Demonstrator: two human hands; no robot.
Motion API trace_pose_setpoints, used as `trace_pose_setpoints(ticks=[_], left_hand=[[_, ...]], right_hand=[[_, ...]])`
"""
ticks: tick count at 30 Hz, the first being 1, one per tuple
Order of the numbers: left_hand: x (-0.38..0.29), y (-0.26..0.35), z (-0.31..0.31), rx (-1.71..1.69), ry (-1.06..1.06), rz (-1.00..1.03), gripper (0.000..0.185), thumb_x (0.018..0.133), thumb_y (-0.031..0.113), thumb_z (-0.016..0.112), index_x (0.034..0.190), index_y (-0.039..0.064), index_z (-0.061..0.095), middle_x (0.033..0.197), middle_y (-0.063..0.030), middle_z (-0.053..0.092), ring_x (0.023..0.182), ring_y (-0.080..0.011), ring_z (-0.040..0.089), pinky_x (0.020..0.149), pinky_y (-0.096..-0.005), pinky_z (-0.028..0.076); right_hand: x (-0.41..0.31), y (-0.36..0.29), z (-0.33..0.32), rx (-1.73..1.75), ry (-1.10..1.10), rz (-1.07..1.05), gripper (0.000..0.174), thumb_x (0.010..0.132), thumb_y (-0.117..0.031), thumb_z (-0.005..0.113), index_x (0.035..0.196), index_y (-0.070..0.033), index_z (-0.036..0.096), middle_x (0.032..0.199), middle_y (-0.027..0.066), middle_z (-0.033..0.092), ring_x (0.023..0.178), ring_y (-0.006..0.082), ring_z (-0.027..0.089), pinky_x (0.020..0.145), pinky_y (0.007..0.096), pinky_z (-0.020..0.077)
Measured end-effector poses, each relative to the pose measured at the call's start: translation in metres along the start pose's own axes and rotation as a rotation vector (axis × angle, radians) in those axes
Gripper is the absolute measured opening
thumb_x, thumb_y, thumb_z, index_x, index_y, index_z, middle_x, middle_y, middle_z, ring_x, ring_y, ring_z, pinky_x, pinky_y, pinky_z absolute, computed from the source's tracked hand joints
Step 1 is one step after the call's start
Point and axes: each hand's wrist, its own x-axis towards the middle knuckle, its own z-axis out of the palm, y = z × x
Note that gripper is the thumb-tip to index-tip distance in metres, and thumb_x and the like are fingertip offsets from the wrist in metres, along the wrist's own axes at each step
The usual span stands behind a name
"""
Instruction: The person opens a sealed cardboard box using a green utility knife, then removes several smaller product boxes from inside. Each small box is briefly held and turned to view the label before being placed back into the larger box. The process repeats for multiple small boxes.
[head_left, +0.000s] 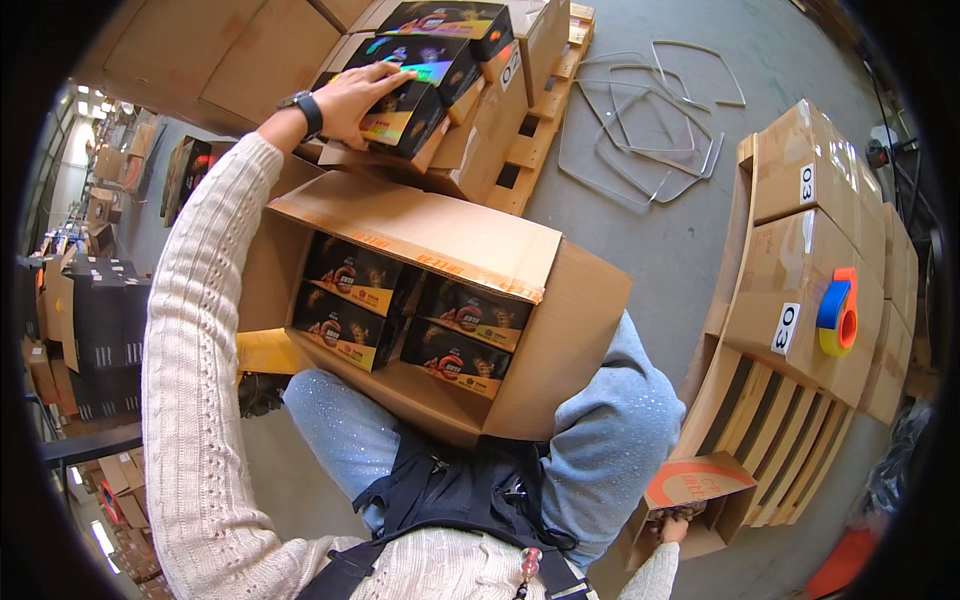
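My left hand spans the nearest black printed box, its thumb at the near edge and its fingers across the top. That box sits in a row of matching boxes on large cardboard cartons. Before me, tilted between my knees, lies an open cardboard carton with its opening facing me. Several black-and-gold printed boxes are stacked in two columns inside it. At lower right, my right hand reaches into a small open cardboard box, touching small items whose kind is unclear. Its fingertips are partly hidden.
A wooden pallet supports the cartons ahead. Clear bent strips lie on the grey floor. On the right, taped cartons stand on another slatted pallet, with a red-and-blue tape dispenser against them. Black boxes are stacked at left.
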Motion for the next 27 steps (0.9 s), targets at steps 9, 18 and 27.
trace_pose_setpoints(ticks=[9, 18, 27], left_hand=[[-0.002, 0.003, 0.022, 0.089, 0.341, 0.115, 0.105, 0.062, 0.030, 0.093, 0.152, 0.014, 0.042, 0.142, -0.0164, 0.051, 0.127, -0.0365, 0.053, 0.105, -0.0456, 0.046], [-0.210, 0.189, 0.082, -0.553, 0.264, -0.095, 0.012, 0.089, 0.014, 0.068, 0.086, 0.003, 0.067, 0.086, -0.0118, 0.067, 0.082, -0.0345, 0.064, 0.075, -0.0388, 0.054], [-0.231, 0.121, 0.255, -0.375, 0.480, -0.943, 0.039, 0.089, 0.031, 0.070, 0.114, 0.002, 0.068, 0.122, -0.0250, 0.061, 0.114, -0.0419, 0.057, 0.101, -0.0468, 0.045]], right_hand=[[-0.006, -0.023, 0.003, 0.025, -0.145, -0.036, 0.017, 0.092, -0.010, 0.067, 0.104, 0.002, 0.066, 0.077, 0.0097, 0.069, 0.042, 0.0190, 0.059, 0.034, 0.0304, 0.0431], [0.026, -0.012, -0.010, -0.439, 0.297, -0.126, 0.038, 0.087, -0.027, 0.074, 0.103, 0.007, 0.072, 0.086, 0.0267, 0.072, 0.080, 0.0406, 0.072, 0.075, 0.0470, 0.0558], [0.007, -0.039, -0.028, -0.324, 0.312, -0.179, 0.048, 0.095, -0.039, 0.065, 0.077, 0.006, 0.064, 0.070, 0.0191, 0.068, 0.047, 0.0242, 0.064, 0.059, 0.0404, 0.0544]])
